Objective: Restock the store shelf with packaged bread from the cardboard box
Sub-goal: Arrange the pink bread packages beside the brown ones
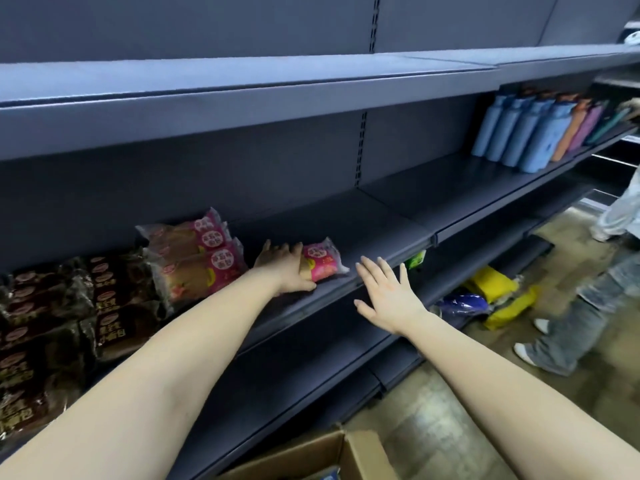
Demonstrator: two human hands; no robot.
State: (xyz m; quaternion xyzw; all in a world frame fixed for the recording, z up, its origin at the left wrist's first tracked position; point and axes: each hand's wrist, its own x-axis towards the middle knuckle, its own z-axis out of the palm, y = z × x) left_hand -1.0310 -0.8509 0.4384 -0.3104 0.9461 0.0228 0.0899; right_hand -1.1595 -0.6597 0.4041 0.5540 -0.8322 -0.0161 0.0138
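A pink bread pack [323,263] lies on the dark grey shelf [388,233]. My left hand [282,266] grips its left end, thumb in front and fingers over the top. My right hand [384,292] hovers with spread fingers just in front of the shelf edge, right of the pack, holding nothing. To the left stand stacked pink bread packs [199,252] and, further left, several dark brown bread packs [59,327]. The open cardboard box [322,457] sits at the bottom edge, its contents mostly out of view.
Blue, orange and purple bottles [530,133] stand at the shelf's far right. Yellow and blue bags [485,296] lie on the floor under the lower shelf. Another person's legs in jeans [581,306] stand at the right.
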